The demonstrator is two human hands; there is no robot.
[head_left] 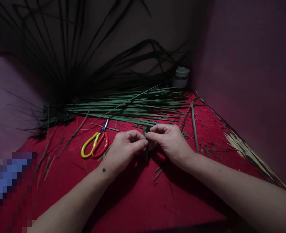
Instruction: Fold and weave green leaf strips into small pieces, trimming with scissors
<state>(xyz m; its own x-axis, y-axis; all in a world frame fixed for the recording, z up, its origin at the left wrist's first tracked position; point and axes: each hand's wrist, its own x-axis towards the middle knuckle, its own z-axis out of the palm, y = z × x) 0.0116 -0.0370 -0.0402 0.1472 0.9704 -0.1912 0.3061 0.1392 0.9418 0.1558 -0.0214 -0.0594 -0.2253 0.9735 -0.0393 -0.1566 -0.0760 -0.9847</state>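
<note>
Red cloth [133,200] covers the whole work surface, and both of the person's hands meet over the middle of it. The left hand [125,147] and the right hand [168,142] come together fingertip to fingertip, each with its fingers curled in and pinched narrow on a short green leaf strip [147,150]. The strip stands nearly upright between the two hands; its top pokes out just above the fingertips and its lower end hangs down toward the cloth. Whether that lower end touches the cloth I cannot tell, as the light is dim and the hands throw a shadow there.

Just left of the left hand lie scissors [96,144], flat on the cloth, with one yellow and one red handle loop nearest the person and the dark blades pointing away to the far right. Beyond the hands, a long pile of green leaves [133,106] stretches across the far side of the cloth from left to right. Behind it, more dark fronds fan up against the wall. At the far right corner stands a small white jar [181,77]. Along the right edge, by the purple wall, lies a bundle of pale thin sticks [242,149]. Small green leaf scraps [157,174] are scattered on the cloth near the right wrist and further right.
</note>
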